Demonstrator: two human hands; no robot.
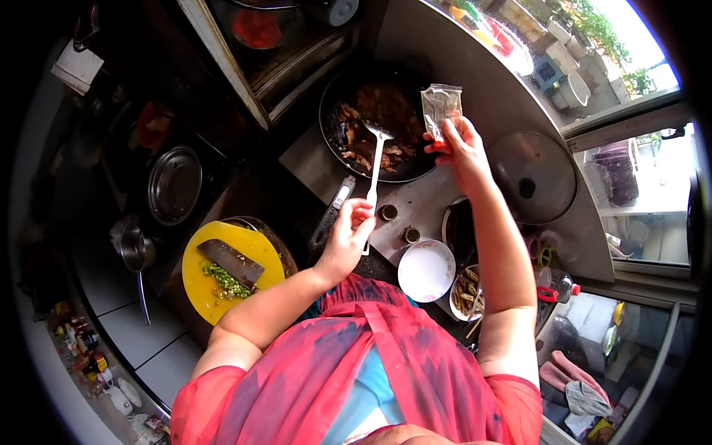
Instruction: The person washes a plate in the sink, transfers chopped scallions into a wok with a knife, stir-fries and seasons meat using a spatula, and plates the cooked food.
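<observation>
My left hand is closed around the handle of a spatula, whose metal head rests in the wok. Browned meat pieces and dark sauce lie in the black wok on the stove. Over the wok's right rim, my right hand pinches a clear plastic packet held upright. Something red shows beneath those fingers; what it is I cannot make out. The wok's handle points toward me, close to my left hand.
At left, a cleaver and chopped green onions lie on a yellow cutting board. A white bowl sits near me, beside a bowl of brownish strips. A glass lid leans at the right wall.
</observation>
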